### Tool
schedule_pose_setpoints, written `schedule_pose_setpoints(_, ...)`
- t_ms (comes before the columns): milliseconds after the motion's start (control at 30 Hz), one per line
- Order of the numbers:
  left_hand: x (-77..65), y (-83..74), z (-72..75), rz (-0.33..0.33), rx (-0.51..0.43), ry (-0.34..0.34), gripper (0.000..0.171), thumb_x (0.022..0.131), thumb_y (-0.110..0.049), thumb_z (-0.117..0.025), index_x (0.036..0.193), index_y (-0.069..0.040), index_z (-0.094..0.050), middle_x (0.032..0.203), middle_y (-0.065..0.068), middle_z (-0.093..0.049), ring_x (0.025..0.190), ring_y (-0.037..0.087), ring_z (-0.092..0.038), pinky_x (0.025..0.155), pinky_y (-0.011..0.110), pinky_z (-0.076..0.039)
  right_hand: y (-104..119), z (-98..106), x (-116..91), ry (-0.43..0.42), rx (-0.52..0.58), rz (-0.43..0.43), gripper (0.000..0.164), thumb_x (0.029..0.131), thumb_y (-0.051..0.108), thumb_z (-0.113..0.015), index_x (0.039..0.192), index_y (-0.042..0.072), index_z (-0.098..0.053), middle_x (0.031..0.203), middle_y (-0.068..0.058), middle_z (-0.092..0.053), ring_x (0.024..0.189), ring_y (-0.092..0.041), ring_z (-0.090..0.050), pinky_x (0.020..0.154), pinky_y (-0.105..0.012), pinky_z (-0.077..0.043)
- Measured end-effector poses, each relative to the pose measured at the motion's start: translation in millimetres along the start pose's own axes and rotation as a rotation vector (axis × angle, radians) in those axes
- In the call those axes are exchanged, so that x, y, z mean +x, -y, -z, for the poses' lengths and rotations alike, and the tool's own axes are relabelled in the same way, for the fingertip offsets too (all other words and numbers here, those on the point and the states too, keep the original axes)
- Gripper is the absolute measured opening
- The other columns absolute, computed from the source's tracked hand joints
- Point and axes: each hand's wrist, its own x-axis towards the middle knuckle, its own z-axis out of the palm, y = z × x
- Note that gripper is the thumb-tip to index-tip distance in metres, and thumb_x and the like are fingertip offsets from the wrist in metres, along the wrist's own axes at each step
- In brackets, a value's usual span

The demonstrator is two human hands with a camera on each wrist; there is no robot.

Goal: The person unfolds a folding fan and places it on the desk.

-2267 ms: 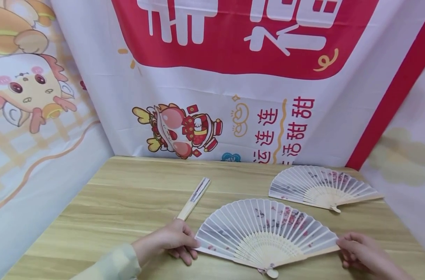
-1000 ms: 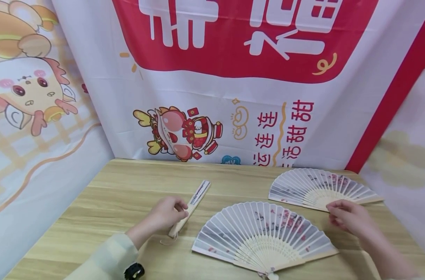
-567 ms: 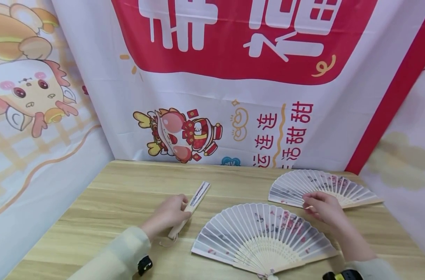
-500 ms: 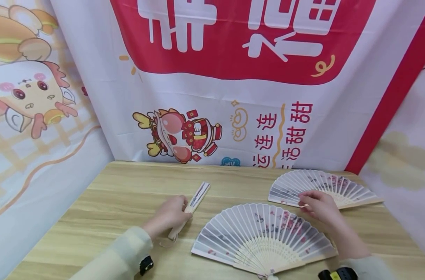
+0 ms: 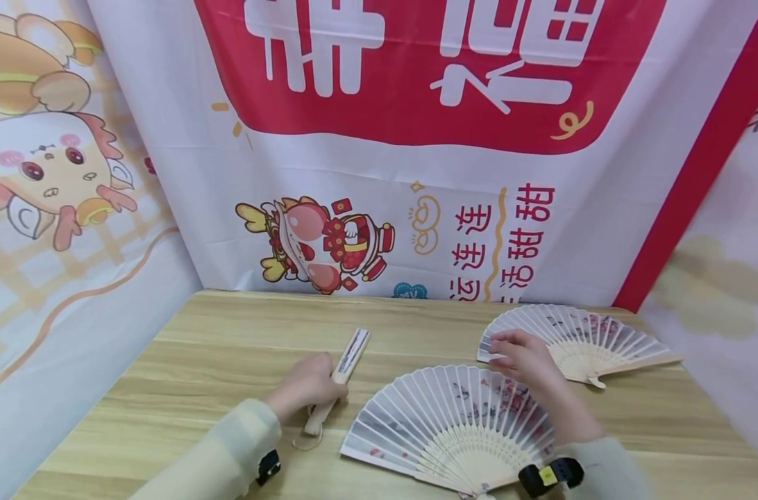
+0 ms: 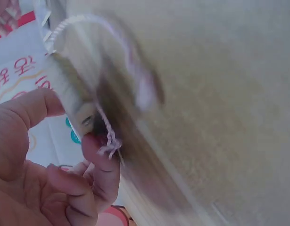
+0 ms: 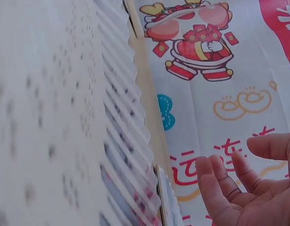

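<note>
My left hand (image 5: 310, 382) pinches a folded hand fan (image 5: 352, 351) between thumb and fingers, left of centre on the table. From the fan's lower end hangs a pinkish cord loop, blurred in the left wrist view beside the left hand (image 6: 55, 174). My right hand (image 5: 525, 357) holds nothing, fingers loosely bent, above the gap between two spread fans. The front spread fan (image 5: 441, 423), pale grey with red blossoms, is partly covered by the right forearm. Behind it to the right lies a similar spread fan (image 5: 579, 347). The right wrist view shows the right hand (image 7: 248, 183) with relaxed fingers.
A wood-grain table (image 5: 198, 368) bears all three fans. At its far edge hangs a white cloth (image 5: 354, 163) with red lettering and a cartoon dragon. A printed cloth (image 5: 48, 278) borders the left side. Each wrist wears a black strap.
Both hands have let go of the front spread fan. The left has taken hold of the folded fan, which has shifted slightly. The right has swung leftward across the rear fan.
</note>
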Motion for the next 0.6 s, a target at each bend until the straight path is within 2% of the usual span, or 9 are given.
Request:
schedule_pose_setpoints(133, -1.1, -0.2, 1.6, 0.014, -0.071, 0.013, 0.024, 0.074, -0.02, -0.078, 0.079, -0.008, -0.058, 0.074, 0.006, -0.059, 0.06, 0.018, -0.056, 0.049, 0.026, -0.047, -2.4, -12.5, 2.8, -0.006, 0.027, -0.008, 0.031, 0.099, 0.009, -0.054, 0.124, -0.008, -0.05, 0.092, 0.001, -0.064, 0.078, -0.013, -0.068, 0.071, -0.023, -0.057)
schedule_pose_setpoints(367, -4.0, -6.4, 1.3, 0.005, -0.126, 0.02, 0.021, 0.074, -0.019, -0.076, 0.078, -0.008, -0.058, 0.074, 0.006, -0.059, 0.058, 0.015, -0.054, 0.045, 0.023, -0.045, 0.4, -37.6, 3.7, -0.001, 0.095, -0.057, 0.046, 0.099, 0.011, -0.054, 0.139, -0.005, -0.04, 0.096, -0.001, -0.065, 0.076, -0.011, -0.069, 0.069, -0.021, -0.054)
schedule_pose_setpoints(600, -9.4, -23.2, 3.9, -0.041, -0.205, 0.001, 0.026, 0.074, -0.019, -0.078, 0.085, -0.006, -0.058, 0.08, 0.006, -0.06, 0.068, 0.018, -0.057, 0.054, 0.026, -0.049, 8.2, -59.6, 1.8, 0.035, 0.172, -0.048, 0.048, 0.099, 0.009, -0.054, 0.142, -0.003, -0.037, 0.097, -0.003, -0.067, 0.076, -0.012, -0.07, 0.071, -0.021, -0.053)
